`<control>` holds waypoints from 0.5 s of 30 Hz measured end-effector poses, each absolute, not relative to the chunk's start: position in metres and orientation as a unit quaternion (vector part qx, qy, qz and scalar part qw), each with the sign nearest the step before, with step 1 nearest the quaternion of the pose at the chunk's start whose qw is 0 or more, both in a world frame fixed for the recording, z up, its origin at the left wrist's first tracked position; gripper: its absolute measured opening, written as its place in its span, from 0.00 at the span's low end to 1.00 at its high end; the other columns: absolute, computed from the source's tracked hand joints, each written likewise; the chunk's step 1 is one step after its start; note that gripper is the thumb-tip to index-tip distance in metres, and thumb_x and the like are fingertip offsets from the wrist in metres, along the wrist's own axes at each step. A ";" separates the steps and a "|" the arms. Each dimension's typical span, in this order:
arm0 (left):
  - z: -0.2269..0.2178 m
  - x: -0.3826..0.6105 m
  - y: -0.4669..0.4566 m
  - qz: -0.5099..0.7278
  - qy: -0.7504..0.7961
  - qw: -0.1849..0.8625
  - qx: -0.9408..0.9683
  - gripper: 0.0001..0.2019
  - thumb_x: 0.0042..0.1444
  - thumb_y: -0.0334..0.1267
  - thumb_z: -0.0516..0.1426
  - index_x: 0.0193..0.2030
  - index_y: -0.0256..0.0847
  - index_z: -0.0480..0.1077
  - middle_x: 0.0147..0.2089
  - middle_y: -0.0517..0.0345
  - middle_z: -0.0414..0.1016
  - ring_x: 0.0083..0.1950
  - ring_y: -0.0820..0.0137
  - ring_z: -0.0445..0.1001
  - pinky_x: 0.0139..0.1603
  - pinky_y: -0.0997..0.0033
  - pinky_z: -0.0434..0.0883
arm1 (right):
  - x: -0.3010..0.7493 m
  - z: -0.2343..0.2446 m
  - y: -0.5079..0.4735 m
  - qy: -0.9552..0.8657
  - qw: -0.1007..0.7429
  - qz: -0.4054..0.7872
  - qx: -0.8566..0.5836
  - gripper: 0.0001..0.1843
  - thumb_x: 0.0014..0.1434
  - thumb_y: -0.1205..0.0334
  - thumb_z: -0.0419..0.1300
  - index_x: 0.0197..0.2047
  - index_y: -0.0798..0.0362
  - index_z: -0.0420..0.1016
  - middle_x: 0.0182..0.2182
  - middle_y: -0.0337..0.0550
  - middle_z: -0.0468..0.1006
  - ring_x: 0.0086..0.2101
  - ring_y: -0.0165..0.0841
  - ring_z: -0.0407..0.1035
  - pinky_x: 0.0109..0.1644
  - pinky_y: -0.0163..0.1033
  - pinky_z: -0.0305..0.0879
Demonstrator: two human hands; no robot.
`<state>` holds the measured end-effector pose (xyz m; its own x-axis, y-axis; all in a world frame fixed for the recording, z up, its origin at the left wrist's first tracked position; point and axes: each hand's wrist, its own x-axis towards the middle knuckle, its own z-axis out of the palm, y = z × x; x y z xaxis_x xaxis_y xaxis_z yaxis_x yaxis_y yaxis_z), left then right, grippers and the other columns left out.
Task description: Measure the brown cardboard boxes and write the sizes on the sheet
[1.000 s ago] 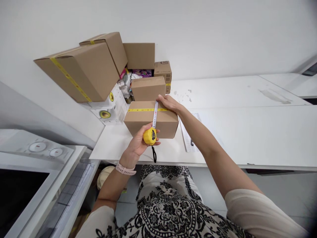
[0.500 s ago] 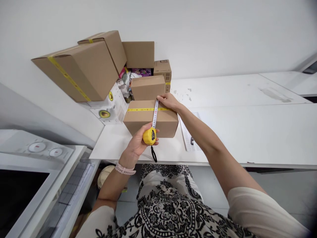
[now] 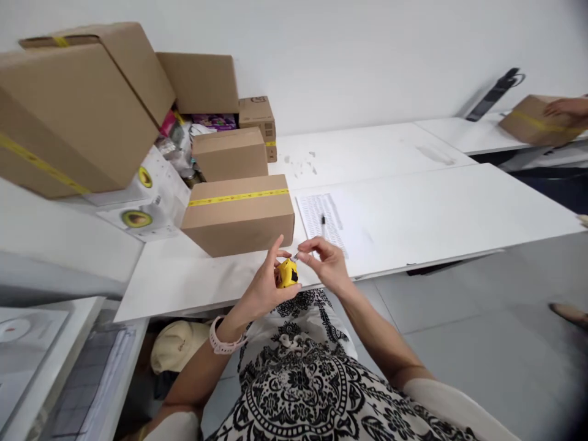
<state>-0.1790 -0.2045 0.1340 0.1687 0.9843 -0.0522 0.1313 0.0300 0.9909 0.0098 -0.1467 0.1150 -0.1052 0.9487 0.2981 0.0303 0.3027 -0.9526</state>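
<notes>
Tape measure (image 3: 288,275) sits at lower centre in curled fingers of the left hand (image 3: 266,286); the right hand (image 3: 329,264) pinches its blade tip (image 3: 294,257). Likely step: blade handling; next calls for steady pinching.

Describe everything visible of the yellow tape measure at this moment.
The tape measure is compact and yellow with a dark patch; its casing looks like plastic. It is off the white table, held tilted in the grip of the left hand, by the table's front edge in this view. Only a short pale bit shows at its upper right, where fingertips of the right hand meet it. Any printed markings are too small to read.
</notes>
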 end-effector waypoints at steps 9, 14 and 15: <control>0.078 -0.138 -0.178 0.281 0.518 0.222 0.777 0.41 0.57 0.33 0.58 0.76 0.47 0.47 0.62 0.44 0.65 0.63 0.54 0.65 0.60 0.55 0.68 | 0.060 0.060 -0.106 -0.625 0.355 0.269 -0.641 0.15 0.66 0.46 0.55 0.38 0.50 0.71 0.32 0.44 0.79 0.35 0.39 0.73 0.41 0.43 0.66; 0.049 -0.125 -0.154 0.197 0.515 0.085 0.829 0.27 0.61 0.29 0.53 0.68 0.44 0.64 0.61 0.41 0.67 0.59 0.51 0.67 0.58 0.50 0.69 | 0.057 0.050 -0.044 -0.670 0.119 0.192 -0.707 0.17 0.66 0.50 0.55 0.52 0.52 0.66 0.41 0.53 0.81 0.42 0.46 0.75 0.44 0.44 0.65; 0.044 -0.122 -0.150 0.184 0.519 0.071 0.831 0.26 0.62 0.28 0.52 0.66 0.44 0.67 0.61 0.41 0.67 0.58 0.51 0.67 0.57 0.49 0.69 | 0.055 0.048 -0.037 -0.681 0.095 0.191 -0.701 0.15 0.65 0.55 0.55 0.53 0.52 0.66 0.43 0.54 0.81 0.43 0.47 0.75 0.44 0.44 0.65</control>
<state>-0.1219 -0.1504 0.0444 0.3927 0.8897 0.2328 0.8373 -0.4506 0.3098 0.0552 -0.0368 0.0479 -0.0006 0.9903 -0.1387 0.9182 -0.0544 -0.3924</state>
